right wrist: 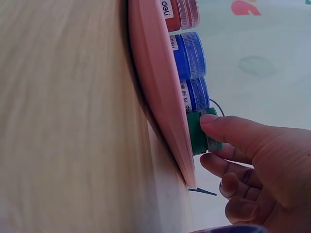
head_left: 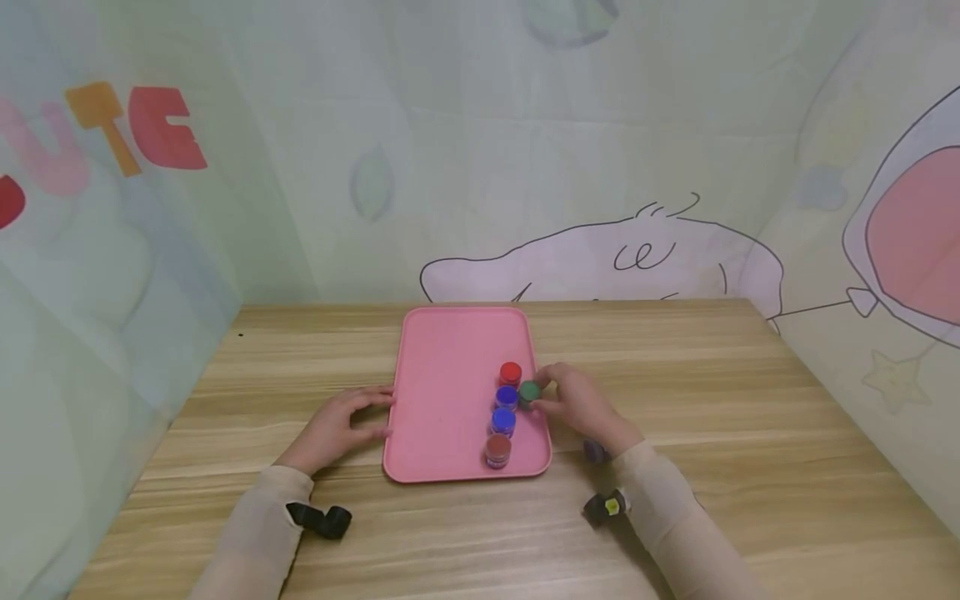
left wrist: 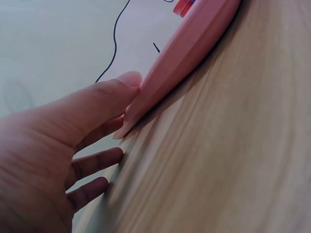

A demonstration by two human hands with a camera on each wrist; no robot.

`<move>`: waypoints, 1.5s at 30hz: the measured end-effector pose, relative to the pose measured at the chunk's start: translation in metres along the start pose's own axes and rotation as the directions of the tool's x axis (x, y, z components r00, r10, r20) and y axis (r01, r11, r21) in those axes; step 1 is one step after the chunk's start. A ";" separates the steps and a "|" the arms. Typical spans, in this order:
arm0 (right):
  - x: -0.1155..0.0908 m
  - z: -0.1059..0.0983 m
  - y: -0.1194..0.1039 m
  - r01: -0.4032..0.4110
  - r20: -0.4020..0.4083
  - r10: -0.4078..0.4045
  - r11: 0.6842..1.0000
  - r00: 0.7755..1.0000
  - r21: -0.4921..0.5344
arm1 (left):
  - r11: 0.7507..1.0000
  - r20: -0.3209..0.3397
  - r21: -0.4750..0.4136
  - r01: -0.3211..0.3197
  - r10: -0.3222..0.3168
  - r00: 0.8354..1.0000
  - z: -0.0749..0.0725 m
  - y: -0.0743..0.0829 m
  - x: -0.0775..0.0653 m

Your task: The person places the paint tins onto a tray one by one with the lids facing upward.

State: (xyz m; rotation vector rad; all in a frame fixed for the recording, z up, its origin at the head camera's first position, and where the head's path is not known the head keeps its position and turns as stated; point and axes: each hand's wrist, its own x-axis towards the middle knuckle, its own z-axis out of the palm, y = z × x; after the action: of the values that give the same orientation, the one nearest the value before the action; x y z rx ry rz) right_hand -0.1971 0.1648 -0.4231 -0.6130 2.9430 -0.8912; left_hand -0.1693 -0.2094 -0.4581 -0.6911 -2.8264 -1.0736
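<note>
On a pink tray [head_left: 442,392] several small paint jars stand near the right side. My right hand [head_left: 581,404] pinches a green paint jar [right wrist: 198,132] by its lid between thumb and fingers, inside the tray's right rim. Left of it is a dark blue jar [head_left: 507,397], with a red jar [head_left: 511,373] behind. Nearer the front come a lighter blue jar [head_left: 502,422] and a brown-red jar [head_left: 498,450]. My left hand [head_left: 333,427] rests at the tray's left edge, thumb and fingertips right at the rim, fingers loosely extended.
A dark-lidded jar [head_left: 595,451] is on the wooden table [head_left: 450,533] outside the tray, beside my right wrist. Behind the table hangs a printed cloth backdrop [head_left: 465,167]. Each sleeve has a black wrist device, such as the left one [head_left: 322,521].
</note>
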 end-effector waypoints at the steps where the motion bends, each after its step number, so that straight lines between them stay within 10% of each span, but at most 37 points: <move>1: 0.000 0.000 0.000 0.002 -0.001 -0.002 1.000 1.000 0.005 | 1.000 0.000 0.000 0.001 -0.001 1.000 0.000 0.000 0.000; 45: -0.005 -0.012 -0.001 -0.037 0.046 0.039 0.999 0.998 -0.029 | 1.000 0.016 -0.010 0.017 -0.017 1.000 -0.002 0.003 -0.001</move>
State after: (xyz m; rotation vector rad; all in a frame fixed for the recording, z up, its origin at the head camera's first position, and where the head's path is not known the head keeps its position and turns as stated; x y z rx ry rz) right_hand -0.1941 0.1722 -0.4134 -0.5687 2.9202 -0.8217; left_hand -0.1676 -0.2094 -0.4550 -0.6806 -2.8474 -1.0911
